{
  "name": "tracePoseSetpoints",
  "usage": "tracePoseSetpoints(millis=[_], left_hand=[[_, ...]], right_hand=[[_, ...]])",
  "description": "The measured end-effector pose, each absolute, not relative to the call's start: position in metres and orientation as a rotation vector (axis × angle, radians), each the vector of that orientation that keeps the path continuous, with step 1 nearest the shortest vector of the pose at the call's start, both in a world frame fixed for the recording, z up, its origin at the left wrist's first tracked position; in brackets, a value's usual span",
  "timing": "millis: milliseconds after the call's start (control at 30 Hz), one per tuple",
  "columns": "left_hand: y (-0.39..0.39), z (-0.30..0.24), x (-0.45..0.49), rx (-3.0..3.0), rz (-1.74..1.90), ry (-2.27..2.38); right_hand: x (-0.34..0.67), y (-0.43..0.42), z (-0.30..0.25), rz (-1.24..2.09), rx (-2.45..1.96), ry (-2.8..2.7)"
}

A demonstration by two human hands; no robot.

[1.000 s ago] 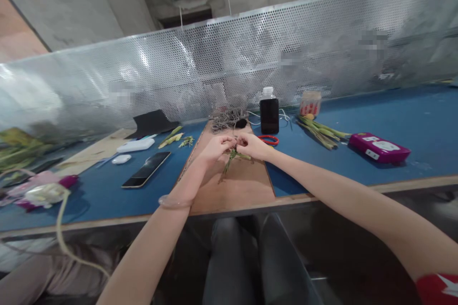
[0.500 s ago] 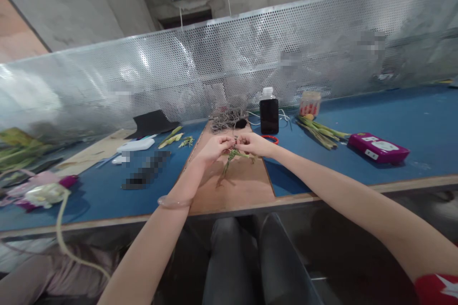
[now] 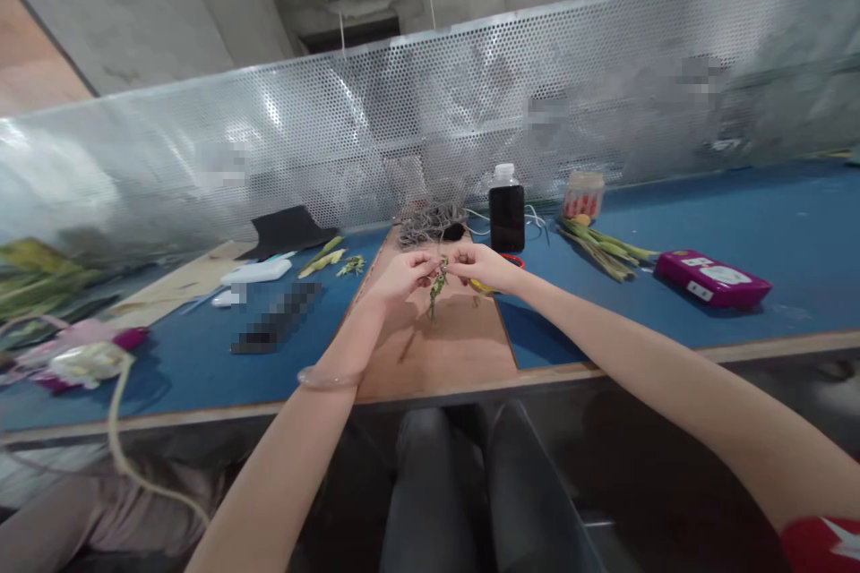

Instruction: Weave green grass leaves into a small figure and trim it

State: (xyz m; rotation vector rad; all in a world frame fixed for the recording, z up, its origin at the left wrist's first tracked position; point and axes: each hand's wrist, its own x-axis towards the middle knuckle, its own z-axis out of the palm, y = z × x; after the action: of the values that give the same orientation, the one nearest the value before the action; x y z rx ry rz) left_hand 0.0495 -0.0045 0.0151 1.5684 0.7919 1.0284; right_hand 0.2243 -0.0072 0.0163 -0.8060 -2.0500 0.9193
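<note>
Over the brown board [image 3: 457, 349], both hands meet at a small green strip of knotted or braided plant leaf [image 3: 436, 286], which hangs down between them. My left hand [image 3: 403, 277] pinches its upper end from the left, thumb and forefinger together. From the right, my right hand [image 3: 487, 267] pinches the same end, with its fingertips close to the left ones. What exactly lies between the fingertips is too small to make out. Partly hidden under my right hand is something yellow [image 3: 480, 286]. A red ring-shaped item [image 3: 514, 260] shows just behind that wrist.
Behind the hands lies a tangle of grey cord [image 3: 430, 224], beside a dark bottle with a white cap [image 3: 506, 215]. Leaf stalks [image 3: 601, 249], a jar [image 3: 583, 195] and a purple packet [image 3: 713, 278] are rightward. Leaf pieces [image 3: 322, 262] and a white case [image 3: 256, 272] are leftward.
The green strip has turned from spreading sideways to hanging nearly straight down. My right hand has risen slightly, and the yellow thing beneath it shows more. My left hand has barely moved.
</note>
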Motion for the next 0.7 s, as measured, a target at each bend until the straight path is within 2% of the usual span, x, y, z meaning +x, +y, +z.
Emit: tracePoseSetpoints(millis=[500,700], left_hand=[[0.004,0.009,0.045,1.556,1.062,0.824],[0.004,0.009,0.045,1.523,1.071,0.816]], right_hand=[[0.225,0.002,0.013,0.623,-0.842,-1.954],[0.223,0.006,0.009,0.705,-0.777,-1.915]])
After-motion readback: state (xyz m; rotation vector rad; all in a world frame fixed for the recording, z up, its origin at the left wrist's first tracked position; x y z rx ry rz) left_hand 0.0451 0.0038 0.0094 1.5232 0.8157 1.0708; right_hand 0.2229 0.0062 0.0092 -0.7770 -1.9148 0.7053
